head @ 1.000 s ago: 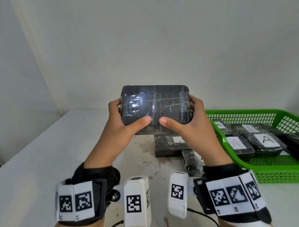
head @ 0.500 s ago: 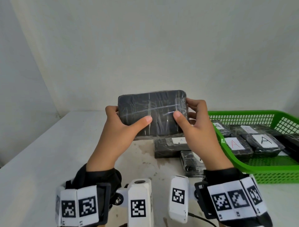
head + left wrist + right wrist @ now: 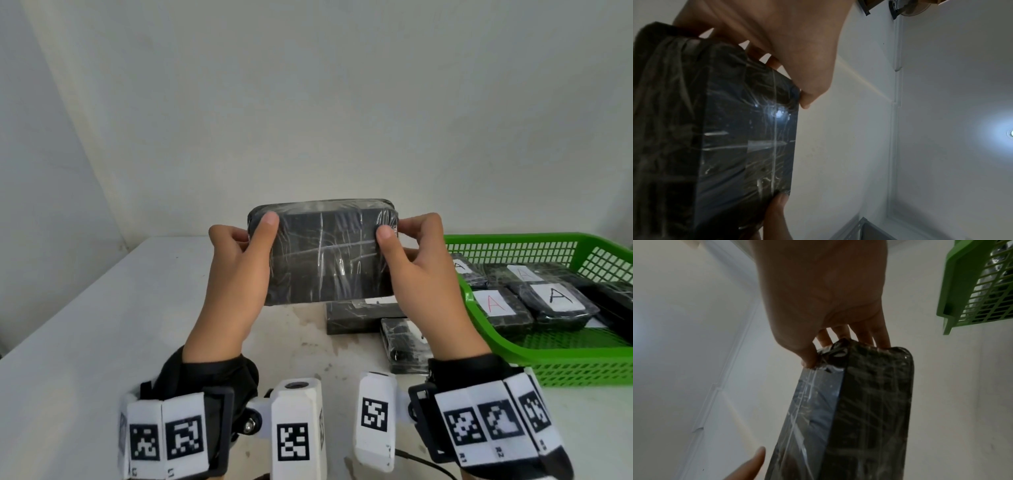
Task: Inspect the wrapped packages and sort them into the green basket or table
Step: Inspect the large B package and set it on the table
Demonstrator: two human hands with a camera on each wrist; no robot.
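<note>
A black package wrapped in clear film (image 3: 325,253) is held upright above the table between both hands, its broad unlabelled face towards me. My left hand (image 3: 239,253) grips its left end, thumb on the near face at the top corner. My right hand (image 3: 411,253) grips the right end the same way. The left wrist view shows the package (image 3: 725,138) pinched by the thumb, and the right wrist view shows it (image 3: 859,410) held by thumb and fingers at its end. The green basket (image 3: 565,363) stands at the right with several packages labelled A (image 3: 561,298).
Two more wrapped packages lie on the white table (image 3: 85,342) below my hands: one with a white label (image 3: 363,315), another beside the basket (image 3: 404,342). A pale wall rises behind the table. The left part of the table is bare.
The package has been turned in my hands: its broad face now stands upright towards me, and both thumbs have shifted from the lower middle to the top corners.
</note>
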